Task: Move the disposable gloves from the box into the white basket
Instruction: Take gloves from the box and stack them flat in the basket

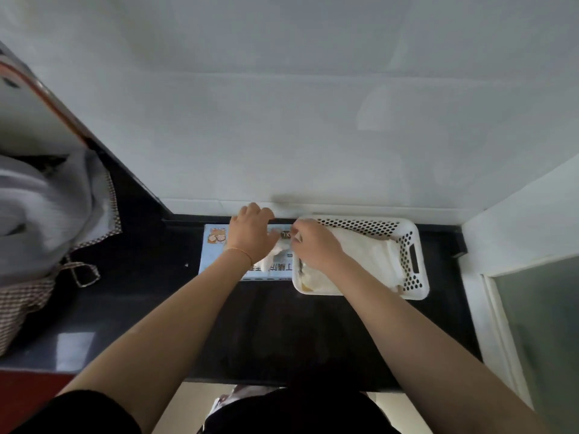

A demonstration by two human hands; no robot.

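My right hand (pixel 315 245) has its grip pinched together on a wisp of thin disposable gloves (pixel 279 249) at the opening of the glove box (pixel 216 245), fingertips curled over the film. My left hand (pixel 250 234) lies on top of the box with fingers bent over its far edge, pinning it to the dark counter (pixel 275 324); whether those fingers truly clamp the carton I cannot tell. The box sits touching the white basket (pixel 418 255), which already holds a pale crumpled heap of gloves (pixel 369 255). The film looks slippery and clingy, so I judge a weak pinch could slide off, or a clump could drag out and spill onto the counter short of the rim. If my left hand eases, the light box may lift. Both forearms reach straight forward, the wrists near each other.
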